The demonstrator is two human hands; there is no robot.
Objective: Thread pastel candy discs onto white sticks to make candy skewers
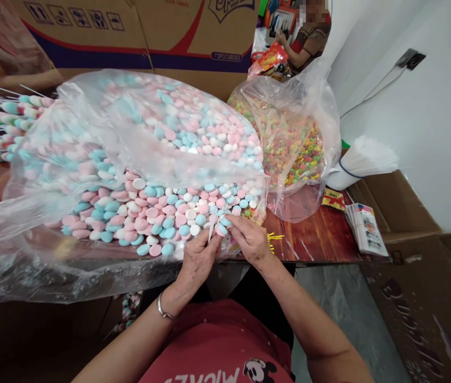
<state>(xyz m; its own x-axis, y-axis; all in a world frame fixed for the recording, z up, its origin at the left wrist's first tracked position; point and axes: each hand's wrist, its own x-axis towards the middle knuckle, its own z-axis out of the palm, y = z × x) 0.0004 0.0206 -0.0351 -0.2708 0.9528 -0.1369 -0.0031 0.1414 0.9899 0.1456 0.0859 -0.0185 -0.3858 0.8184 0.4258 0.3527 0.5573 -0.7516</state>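
My left hand (200, 258), with a metal bracelet on the wrist, is closed in a pinch on a thin white stick (211, 227) that points up. Close beside it, the fingers of my right hand (252, 239) are closed on a pale blue candy (225, 219); another blue-and-white piece sits just below, between the hands. Both hands are at the table's front edge. Behind them a large clear plastic bag (137, 133) lies open toward me, full of pink, blue and white button-shaped candies (161, 215).
A second clear bag of small colourful ring candies (289, 143) stands behind right. White sticks fill a cup (339, 176) beside printed packets (366, 229). Candy skewers (13, 125) lie left. A large carton (193, 37) stands behind; another (412, 298) is right. Two other people are near.
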